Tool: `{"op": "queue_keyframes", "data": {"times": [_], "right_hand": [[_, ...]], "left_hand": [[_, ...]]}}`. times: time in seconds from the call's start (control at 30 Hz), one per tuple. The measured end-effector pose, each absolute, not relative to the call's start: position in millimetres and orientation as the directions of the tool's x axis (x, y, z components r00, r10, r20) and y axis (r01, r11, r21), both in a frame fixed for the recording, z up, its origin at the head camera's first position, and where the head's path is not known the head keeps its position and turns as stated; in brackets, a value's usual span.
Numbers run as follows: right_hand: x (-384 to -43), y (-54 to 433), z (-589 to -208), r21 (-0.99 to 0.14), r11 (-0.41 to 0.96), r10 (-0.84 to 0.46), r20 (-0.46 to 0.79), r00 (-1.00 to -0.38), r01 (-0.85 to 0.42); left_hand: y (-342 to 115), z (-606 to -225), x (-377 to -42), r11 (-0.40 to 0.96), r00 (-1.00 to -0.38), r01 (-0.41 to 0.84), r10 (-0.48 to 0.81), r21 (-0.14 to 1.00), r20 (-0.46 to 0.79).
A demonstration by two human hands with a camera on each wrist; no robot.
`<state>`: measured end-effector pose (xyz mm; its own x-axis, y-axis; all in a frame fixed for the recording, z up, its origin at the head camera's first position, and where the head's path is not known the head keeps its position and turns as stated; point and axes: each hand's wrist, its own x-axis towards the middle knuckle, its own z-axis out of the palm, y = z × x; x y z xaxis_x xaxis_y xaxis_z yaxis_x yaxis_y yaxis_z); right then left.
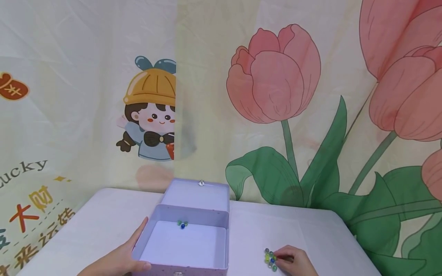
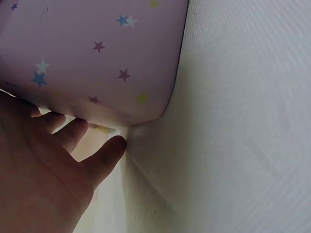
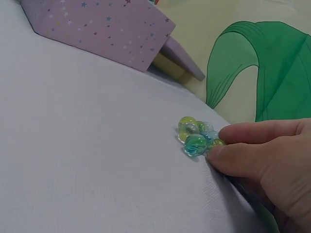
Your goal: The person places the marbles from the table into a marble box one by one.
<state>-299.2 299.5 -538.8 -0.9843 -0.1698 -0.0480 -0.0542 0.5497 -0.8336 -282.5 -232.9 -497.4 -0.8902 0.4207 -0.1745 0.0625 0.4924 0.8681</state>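
A lilac metal box [image 1: 146, 245] stands with its lid [image 1: 197, 194] thrown back. Inside, near its back wall, lie a blue marble [image 1: 183, 226] and two green ones. My left hand [image 1: 119, 257] rests on the box's left side, fingers extended and thumb at the front corner; the left wrist view shows the fingers along the star-printed wall [image 2: 109, 63]. To the right of the box, a cluster of glass marbles [image 1: 267, 258] sits on the table. My right hand [image 1: 297, 260] is at this cluster, thumb and index finger pinching a yellow-green marble [image 3: 218, 142] at its edge.
A white cloth covers the table [image 1: 252, 226]. Behind it hangs a curtain printed with pink tulips [image 1: 276, 84] and a cartoon child [image 1: 152, 119]. The table's right edge slopes away beyond my right hand.
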Motion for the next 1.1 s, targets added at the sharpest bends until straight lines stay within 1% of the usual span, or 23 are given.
{"op": "queue_keyframes", "data": {"times": [0.17,0.4,0.47,0.53,0.7,0.9,1.03,1.1], "right_hand": [[-300,295,-540,-0.808,0.585,-0.136,-0.024,-0.990,-0.061],[-301,293,-542,-0.803,0.592,-0.109,0.003,-0.994,-0.068],[-301,293,-544,-0.804,0.590,-0.103,0.009,-0.995,-0.069],[-300,294,-546,-0.804,0.592,-0.091,0.008,-0.996,-0.060],[-298,295,-547,-0.802,0.597,-0.065,-0.009,-0.998,-0.031],[-296,292,-540,-0.818,0.575,-0.038,-0.052,-0.998,0.021],[-295,288,-531,-0.843,0.535,-0.026,-0.081,-0.996,0.054],[-295,286,-528,-0.848,0.529,-0.033,-0.067,-0.997,0.040]], "left_hand": [[-233,-498,-282,0.455,-0.885,0.038,0.428,0.890,-0.182],[-236,-497,-282,0.518,-0.897,0.122,0.423,0.847,-0.129],[-236,-498,-282,0.497,-0.894,0.113,0.428,0.861,-0.130],[-236,-498,-282,0.507,-0.893,0.119,0.431,0.854,-0.131],[-235,-498,-283,0.463,-0.884,0.076,0.440,0.883,-0.155],[-233,-498,-282,0.460,-0.893,0.063,0.423,0.885,-0.156],[-234,-498,-280,0.489,-0.899,0.094,0.415,0.867,-0.137],[-234,-498,-281,0.494,-0.898,0.107,0.421,0.863,-0.130]]}}
